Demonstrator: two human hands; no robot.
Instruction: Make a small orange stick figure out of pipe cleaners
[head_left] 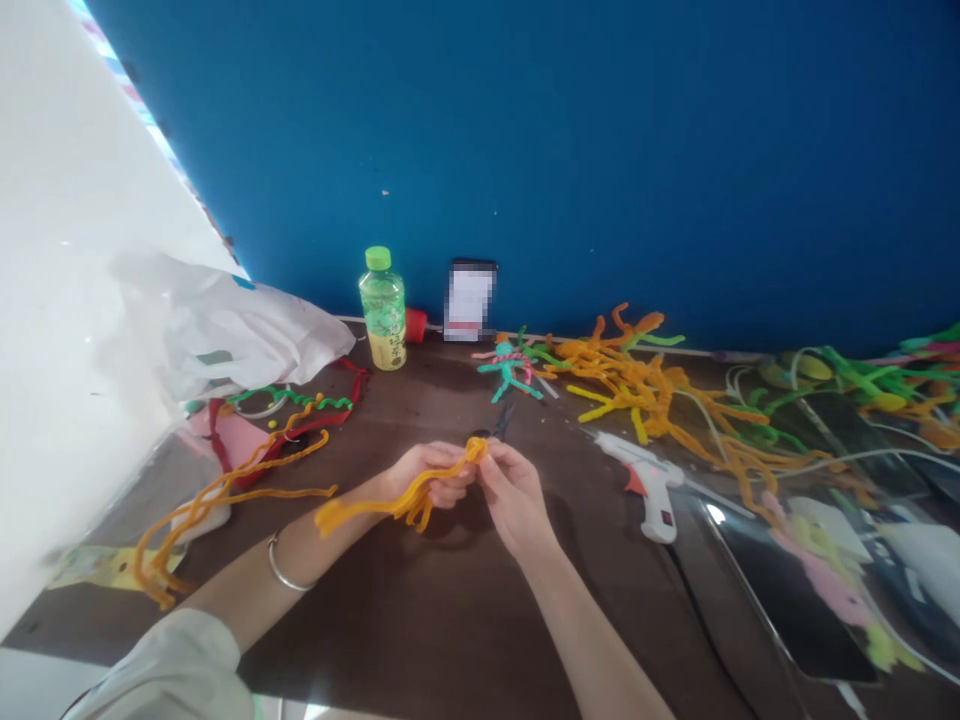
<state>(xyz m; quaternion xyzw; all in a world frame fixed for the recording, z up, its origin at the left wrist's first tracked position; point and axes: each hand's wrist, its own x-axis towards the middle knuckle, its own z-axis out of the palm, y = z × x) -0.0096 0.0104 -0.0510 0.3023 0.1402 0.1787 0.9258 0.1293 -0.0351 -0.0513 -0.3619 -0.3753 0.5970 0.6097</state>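
Sleeve [161, 675]; left hand [431, 475], right hand [517, 500] grasp orange pipe cleaner [360, 512]; glue gun [649, 480] beside

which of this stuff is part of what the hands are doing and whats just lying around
Part of the work: the left hand and right hand holding the orange pipe cleaner; the scissors just beyond them.

Lying about: the hot glue gun, green-capped drink bottle, white plastic bag.

Orange pipe cleaner [367, 508], fuzzy, coiled at top, betw. left hand [431, 475] & right hand [517, 500]
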